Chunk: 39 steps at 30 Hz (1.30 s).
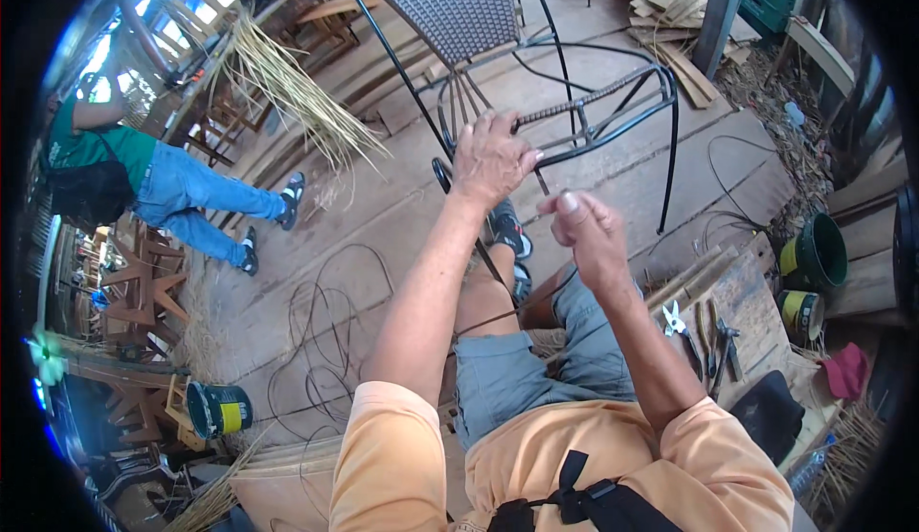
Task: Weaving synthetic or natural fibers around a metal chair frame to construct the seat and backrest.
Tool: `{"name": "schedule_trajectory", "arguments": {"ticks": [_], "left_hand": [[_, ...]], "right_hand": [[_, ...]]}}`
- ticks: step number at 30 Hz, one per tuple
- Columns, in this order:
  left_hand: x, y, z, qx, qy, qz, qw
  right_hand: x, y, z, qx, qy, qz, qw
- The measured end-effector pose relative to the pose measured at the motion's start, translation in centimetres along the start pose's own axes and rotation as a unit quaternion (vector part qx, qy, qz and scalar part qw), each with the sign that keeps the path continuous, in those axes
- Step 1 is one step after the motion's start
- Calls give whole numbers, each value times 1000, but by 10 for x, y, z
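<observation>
A chair with a black metal frame (613, 137) stands in front of me, its backrest (445, 5) woven in grey-brown strips. Part of the seat rail is wrapped with brown strip (579, 103), while the seat itself is mostly open bars. My left hand (490, 157) is closed over the near part of the seat frame, fingers bent around the rail. Closer to me, my right hand (586, 226) pinches a thin brown weaving strip (543, 182), which runs taut up toward the rail beside my left hand. More of that kind of strip lies in loose loops (321, 331) on the floor.
Pruning shears (674, 319) and pliers (726, 340) lie on a wooden board at my right, near dark buckets (814, 252). Another bucket (218, 409) stands at left. A person in a green shirt (115, 139) stands far left, near a bundle of straw-like strips (287, 91).
</observation>
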<state>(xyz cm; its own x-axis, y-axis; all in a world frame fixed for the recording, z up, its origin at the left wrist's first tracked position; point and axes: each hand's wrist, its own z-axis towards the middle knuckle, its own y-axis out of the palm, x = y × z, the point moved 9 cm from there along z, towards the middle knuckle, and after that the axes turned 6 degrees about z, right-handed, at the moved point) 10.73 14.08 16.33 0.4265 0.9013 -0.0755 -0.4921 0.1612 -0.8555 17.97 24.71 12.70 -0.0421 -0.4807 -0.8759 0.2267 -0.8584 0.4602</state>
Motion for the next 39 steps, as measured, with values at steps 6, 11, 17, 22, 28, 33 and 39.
{"name": "schedule_trajectory", "arguments": {"ticks": [6,11,17,22,28,33,39], "left_hand": [[-1,-4,-3,46,16,40,998],[4,6,7,31,41,33,998],[-42,5,5,11,-90,-265,960],[-53,-17,15,-54,-185,-299,935],[-44,-3,24,-81,-104,-243,961],[-26,8,22,-191,-1,-185,964],[-47,10,29,-148,-116,-241,952]], "right_hand": [[8,19,-21,-38,-6,-242,969],[41,29,-30,-90,-25,-339,936],[26,50,-41,-149,-104,-342,922],[-14,61,-46,-164,-188,-320,914],[-53,88,3,-207,-202,-317,903],[-72,87,137,-171,-56,-281,943],[-64,83,192,-128,-88,-252,955]]}}
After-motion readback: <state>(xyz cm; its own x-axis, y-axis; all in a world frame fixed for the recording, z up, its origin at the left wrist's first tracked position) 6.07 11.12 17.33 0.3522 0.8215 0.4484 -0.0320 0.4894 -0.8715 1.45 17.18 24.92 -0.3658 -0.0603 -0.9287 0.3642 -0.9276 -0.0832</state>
